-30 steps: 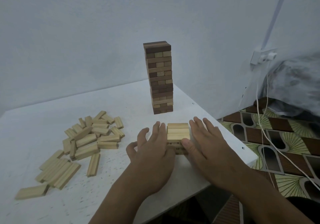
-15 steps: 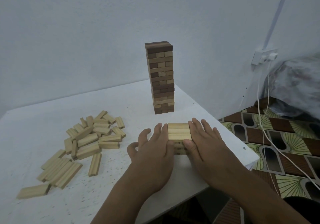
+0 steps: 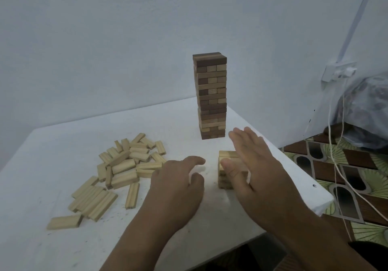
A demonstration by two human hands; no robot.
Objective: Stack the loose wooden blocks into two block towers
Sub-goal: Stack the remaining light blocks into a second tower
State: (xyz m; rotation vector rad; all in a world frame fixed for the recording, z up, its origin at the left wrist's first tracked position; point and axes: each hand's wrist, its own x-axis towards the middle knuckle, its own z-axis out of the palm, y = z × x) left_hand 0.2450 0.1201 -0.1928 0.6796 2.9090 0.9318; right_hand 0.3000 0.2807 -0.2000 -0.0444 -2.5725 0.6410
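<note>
1. Wooden blocks in mixed dark and pale tones already form one tall tower (image 3: 210,95), standing near the far right corner of the white table (image 3: 63,239). I judge this first tower finished.
2. A second tower, the short stack (image 3: 225,170) of pale blocks, stands near the table's right edge, closer to me than the tall one. It is only a few layers high; I cannot count the layers exactly, because my right hand hides part of it.
3. My right hand (image 3: 258,172) is flat, its fingers straight and together, the thumb lying against the near face of the short stack. It grips nothing.
4. My left hand (image 3: 178,189) sits just left of the short stack, apart from it, fingers loosely curled and empty.
5. The loose pale blocks (image 3: 117,170) lie in a heap toward the table's left side, with a few neater rows nearer the front edge. I count roughly thirty to forty; overlaps stop an exact tally.
6. Count: two towers, one tall and one barely begun; two hands, both empty.
7. My judgement: about half the task is left, since nearly all the pale blocks are yet to be stacked.
</note>
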